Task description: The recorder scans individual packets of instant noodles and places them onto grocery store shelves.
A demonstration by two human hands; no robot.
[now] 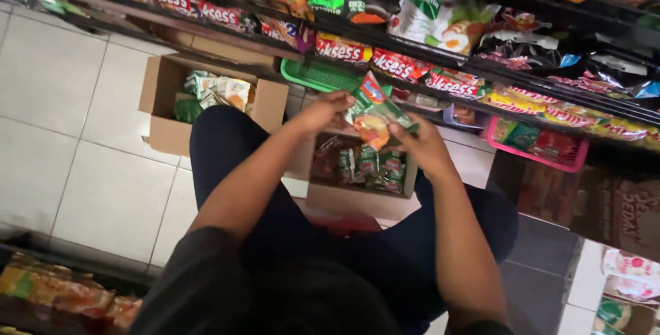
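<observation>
Hands sharing a small stack of green noodle packets above an open carton.

The left hand point(323, 112) and the right hand point(423, 144) both close on the noodle packets point(375, 112), one at each end, so the stack's long axis runs tilted between them, neither hand nearer. It hangs directly over the cardboard box point(357, 194) of similar packets between the knees, just below the shelf point(440, 60) edge. A second box point(168, 105) sits to the left on the tiled floor point(75, 136).

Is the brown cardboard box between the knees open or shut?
Open: the brown cardboard box has its top flaps apart, and green packets stand inside it, below both hands.
</observation>
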